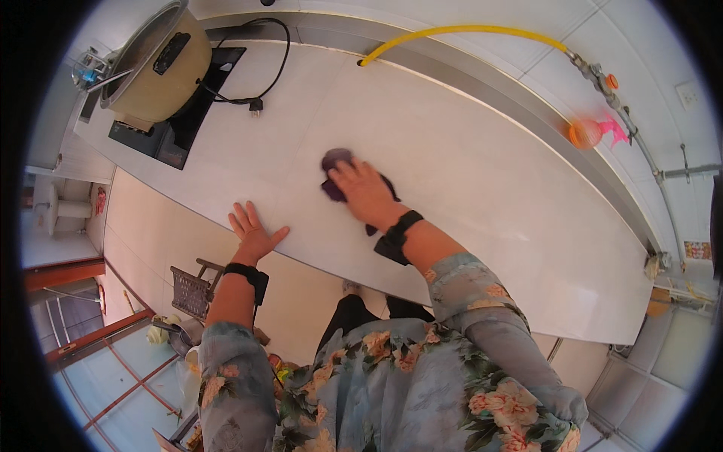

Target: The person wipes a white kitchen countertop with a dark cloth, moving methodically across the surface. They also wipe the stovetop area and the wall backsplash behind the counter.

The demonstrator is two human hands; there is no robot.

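Note:
My right hand [364,189] lies flat over a dark purple cloth [334,191] on the white countertop [480,226]. Parts of the cloth stick out beyond the fingers and beside the wrist; whether the fingers grip it is hidden. With fingers spread and nothing in it, my left hand [254,230] rests at the counter's near edge, left of the cloth. Both wrists wear black bands.
A large beige pot [169,73] stands on a black cooktop [197,121] at the upper left, its black power cord [285,56] looped on the counter. Along the back run a yellow hose [452,29] and metal pipe; a pink-topped spray bottle [586,133] stands near them.

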